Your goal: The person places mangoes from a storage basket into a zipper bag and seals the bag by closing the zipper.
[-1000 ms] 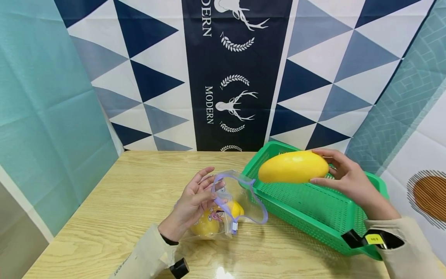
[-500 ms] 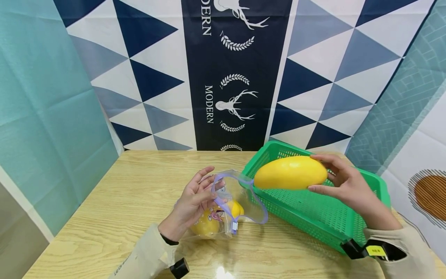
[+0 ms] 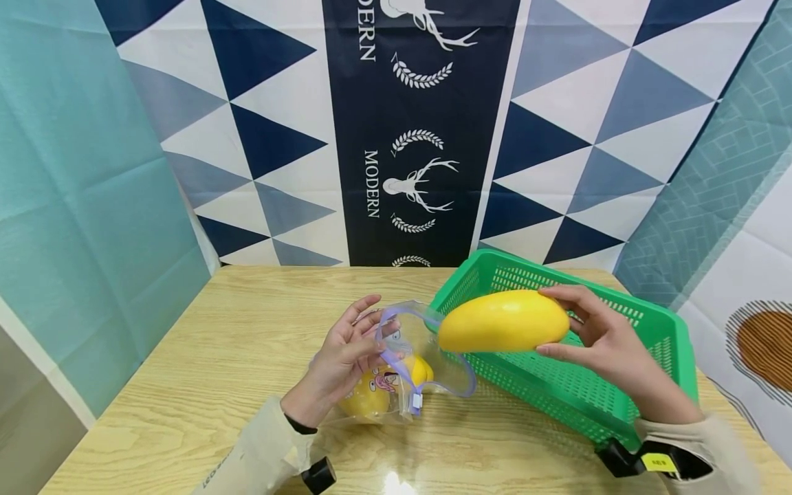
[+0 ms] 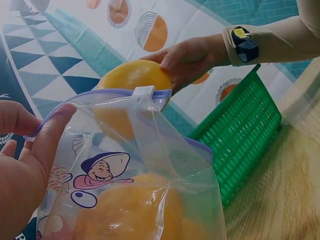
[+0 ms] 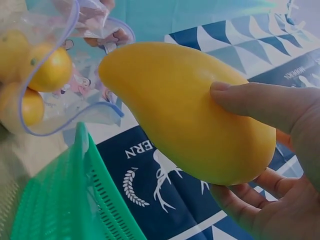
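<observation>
My right hand point(image 3: 597, 333) grips a yellow mango point(image 3: 504, 321) by its thick end, thumb on one side and fingers on the other. The mango's narrow tip points left and overlaps the mouth of a clear zip bag point(image 3: 454, 375). With my left hand point(image 3: 346, 357) I pinch the bag's purple zip edge between thumb and fingers, and the mouth stands wide. A white slider point(image 4: 144, 91) sits on that edge, and cartoon faces are printed on the plastic. Inside the bag lie several round, orange-like yellow fruits point(image 5: 50, 67), partly seen through the film.
A green perforated basket point(image 3: 683, 344) stands on the right of the wooden table point(image 3: 185, 385), directly beneath my right hand and beside the bag. Patterned cloth point(image 3: 408, 137) hangs behind the table, with teal cloth point(image 3: 93, 172) on the left.
My right hand has carried the mango left and down, from over the basket to the bag's mouth. The left hand and the bag have stayed in place.
</observation>
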{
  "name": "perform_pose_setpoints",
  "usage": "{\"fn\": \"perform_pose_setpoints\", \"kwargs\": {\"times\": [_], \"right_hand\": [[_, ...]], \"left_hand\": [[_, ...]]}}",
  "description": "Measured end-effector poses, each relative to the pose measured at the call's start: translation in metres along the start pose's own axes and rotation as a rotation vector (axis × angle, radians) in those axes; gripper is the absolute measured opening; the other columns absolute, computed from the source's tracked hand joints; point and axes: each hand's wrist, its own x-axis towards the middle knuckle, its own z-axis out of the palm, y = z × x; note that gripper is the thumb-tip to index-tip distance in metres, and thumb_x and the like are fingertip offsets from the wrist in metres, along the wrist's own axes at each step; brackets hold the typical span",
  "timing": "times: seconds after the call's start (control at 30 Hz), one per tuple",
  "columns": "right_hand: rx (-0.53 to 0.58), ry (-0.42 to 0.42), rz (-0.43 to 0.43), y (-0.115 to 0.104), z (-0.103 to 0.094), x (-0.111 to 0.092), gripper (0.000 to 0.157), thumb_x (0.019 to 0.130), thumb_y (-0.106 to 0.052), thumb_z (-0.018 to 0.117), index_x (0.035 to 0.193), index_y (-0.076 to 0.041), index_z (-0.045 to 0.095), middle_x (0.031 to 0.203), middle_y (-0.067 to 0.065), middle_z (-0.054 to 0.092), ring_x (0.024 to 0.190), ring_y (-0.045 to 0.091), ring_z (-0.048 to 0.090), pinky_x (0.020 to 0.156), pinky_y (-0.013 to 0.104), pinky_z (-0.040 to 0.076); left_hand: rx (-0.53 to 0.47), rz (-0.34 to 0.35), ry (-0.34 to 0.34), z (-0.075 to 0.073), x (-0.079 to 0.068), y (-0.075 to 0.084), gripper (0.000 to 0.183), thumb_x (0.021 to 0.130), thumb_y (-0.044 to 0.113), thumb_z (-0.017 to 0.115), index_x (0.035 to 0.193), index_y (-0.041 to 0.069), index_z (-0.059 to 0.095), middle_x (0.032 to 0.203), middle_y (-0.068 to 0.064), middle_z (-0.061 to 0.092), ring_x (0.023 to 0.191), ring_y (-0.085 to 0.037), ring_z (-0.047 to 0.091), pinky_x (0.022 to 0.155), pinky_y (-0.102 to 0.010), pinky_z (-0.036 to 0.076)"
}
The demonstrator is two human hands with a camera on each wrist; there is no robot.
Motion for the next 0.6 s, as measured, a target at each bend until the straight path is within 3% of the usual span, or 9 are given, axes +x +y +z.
{"fn": "perform_pose_setpoints", "kwargs": {"times": [0.6], "right_hand": [[-0.111, 0.023, 0.012, 0.003, 0.026, -0.006, 0.074, 0.068, 0.024, 0.076, 0.135, 0.006, 0.051, 0.132, 0.007, 0.049, 0.116, 0.013, 0.05, 0.097, 0.017, 0.047]], "left_hand": [[0.01, 0.003, -0.011, -0.001, 0.0, -0.002, 0.065, 0.087, -0.018, 0.046, 0.145, 0.008, 0.031, 0.124, -0.006, 0.051, 0.11, -0.013, 0.064, 0.076, -0.027, 0.059]]}}
